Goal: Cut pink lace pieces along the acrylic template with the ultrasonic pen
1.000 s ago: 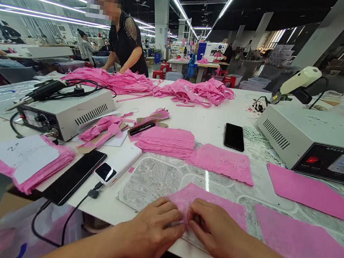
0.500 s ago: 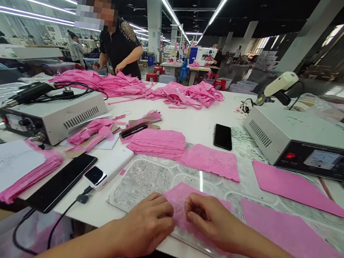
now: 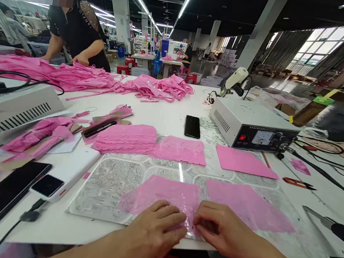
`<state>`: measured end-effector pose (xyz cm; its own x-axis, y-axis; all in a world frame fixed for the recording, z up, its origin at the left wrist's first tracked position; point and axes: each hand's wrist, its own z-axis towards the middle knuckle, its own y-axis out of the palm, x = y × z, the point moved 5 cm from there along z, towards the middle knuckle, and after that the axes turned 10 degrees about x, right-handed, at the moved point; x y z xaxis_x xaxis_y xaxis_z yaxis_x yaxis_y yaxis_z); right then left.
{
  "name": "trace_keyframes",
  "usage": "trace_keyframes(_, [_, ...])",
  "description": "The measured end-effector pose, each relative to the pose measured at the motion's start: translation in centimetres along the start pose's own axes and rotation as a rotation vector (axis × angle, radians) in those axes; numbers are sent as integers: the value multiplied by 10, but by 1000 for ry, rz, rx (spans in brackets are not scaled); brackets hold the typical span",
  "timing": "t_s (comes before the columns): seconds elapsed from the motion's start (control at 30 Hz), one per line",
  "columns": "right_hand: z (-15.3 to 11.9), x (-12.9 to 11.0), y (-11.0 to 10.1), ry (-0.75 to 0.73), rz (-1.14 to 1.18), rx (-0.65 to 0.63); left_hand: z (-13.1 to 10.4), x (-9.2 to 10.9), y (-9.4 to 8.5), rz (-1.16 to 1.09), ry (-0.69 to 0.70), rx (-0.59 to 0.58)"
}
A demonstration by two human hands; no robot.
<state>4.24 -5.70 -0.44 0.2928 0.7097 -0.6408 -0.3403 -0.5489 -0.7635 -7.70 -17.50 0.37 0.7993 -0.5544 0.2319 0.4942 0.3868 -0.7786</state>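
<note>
A thin pink fabric piece (image 3: 166,188) lies on the clear, marbled mat (image 3: 102,183) at the table's front edge. My left hand (image 3: 157,226) rests on its lower part, fingers bent and close together; whether they grip the fabric is hidden. My right hand (image 3: 222,227) is at the piece's lower right corner, thumb and fingers pinched on the fabric edge. Another sheer pink piece (image 3: 247,205) lies flat just beyond my right hand. Behind them sit a thick pink stack (image 3: 128,137), a thinner lace-edged stack (image 3: 180,149) and a smooth pink sheet (image 3: 246,161).
Grey machine boxes stand left (image 3: 15,114) and right (image 3: 251,119). A black phone (image 3: 193,126), a power bank (image 3: 72,170), red snips (image 3: 298,183) and a black-handled tool (image 3: 343,234) lie around. Across the table, a person in black (image 3: 79,33) handles a pink heap (image 3: 85,77).
The view has turned right, bringing the snips and black-handled tool into sight. My right hand has moved to the lower right corner of the near pink piece, which now lies flatter.
</note>
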Motion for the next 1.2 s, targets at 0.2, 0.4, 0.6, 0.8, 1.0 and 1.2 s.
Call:
trace_keyframes(0.2, [2,-7,4,-105,-21,-45,-2,2,1,56,2,4])
trace_keyframes(0.4, [3,-7,2,-110,-107,-51,-1,3,1,81,1,15])
trace_keyframes(0.6, [1,-8,-1,-157,-45,-51,-1,2,3,90,-12,-43])
trace_keyframes(0.8, [2,-9,7,-206,-163,-105,-1,4,1,103,-14,-60])
trace_keyframes(1.0, [3,-7,4,-138,-150,-89,-4,3,3,114,-8,-29])
trace_keyframes(1.2, [1,-9,0,-120,-72,-84,-4,3,3,108,-10,-6])
